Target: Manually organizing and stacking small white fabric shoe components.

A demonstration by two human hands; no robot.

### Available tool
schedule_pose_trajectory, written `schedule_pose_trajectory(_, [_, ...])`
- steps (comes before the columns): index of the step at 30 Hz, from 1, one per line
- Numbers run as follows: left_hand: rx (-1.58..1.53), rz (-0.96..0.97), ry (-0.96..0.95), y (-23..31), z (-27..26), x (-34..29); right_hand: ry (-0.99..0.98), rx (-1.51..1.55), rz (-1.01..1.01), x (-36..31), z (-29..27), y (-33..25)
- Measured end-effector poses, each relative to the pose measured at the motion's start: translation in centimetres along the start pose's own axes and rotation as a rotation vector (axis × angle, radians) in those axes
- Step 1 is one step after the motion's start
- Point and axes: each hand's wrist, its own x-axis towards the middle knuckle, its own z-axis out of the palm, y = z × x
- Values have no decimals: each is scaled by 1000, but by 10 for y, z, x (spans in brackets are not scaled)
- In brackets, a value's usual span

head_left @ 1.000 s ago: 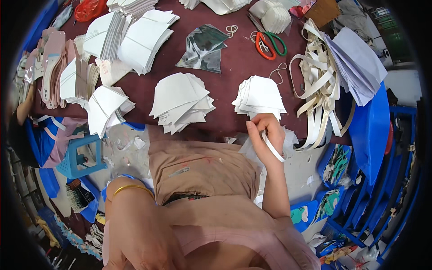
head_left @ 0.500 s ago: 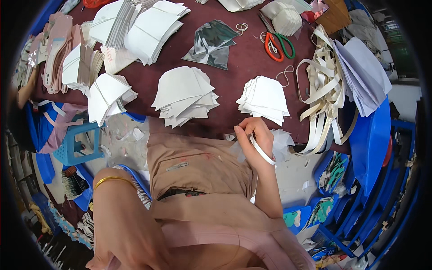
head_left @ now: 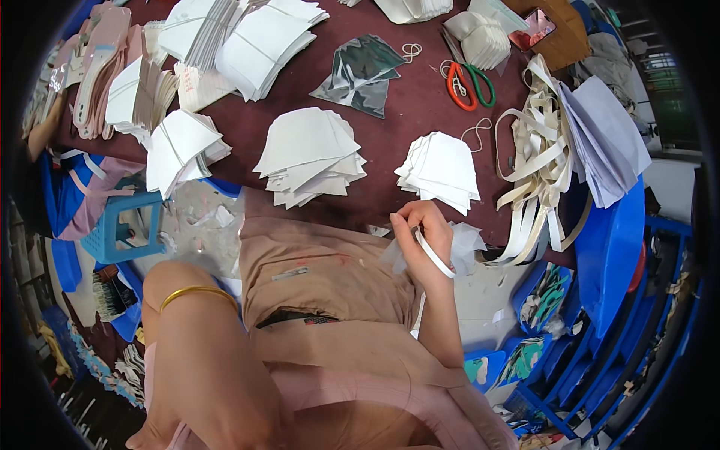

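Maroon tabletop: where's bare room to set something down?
Bare: between the middle white stack and right white stack, with the dark plastic sheet at its far side; also between that sheet and the scissors. Crowded: upper left, with white bundles and pink pieces; right side, with cream straps.

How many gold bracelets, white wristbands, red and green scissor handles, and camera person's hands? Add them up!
Gold bracelet: 1
White wristband: 1
Red scissor handle: 1
Green scissor handle: 1
Left hand and right hand: 2
Total: 6
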Motion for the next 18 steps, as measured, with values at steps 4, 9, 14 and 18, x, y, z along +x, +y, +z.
schedule_pose_trajectory(4, [118,-113,-81,-9,-15,-1,10,-3,7,-5,-1,7])
schedule_pose_trajectory(9, [274,-268,-168,-19,-45,-7,14,-12,11,-10,-4,5])
schedule_pose_trajectory(14, [1212,-1454,779,-16,-208,-72,59,-30,-30,-18,-10,0])
schedule_pose_trajectory(18, [1627,-1595,1080,-36,-294,-175,90,-79,-89,-28,-13,-7])
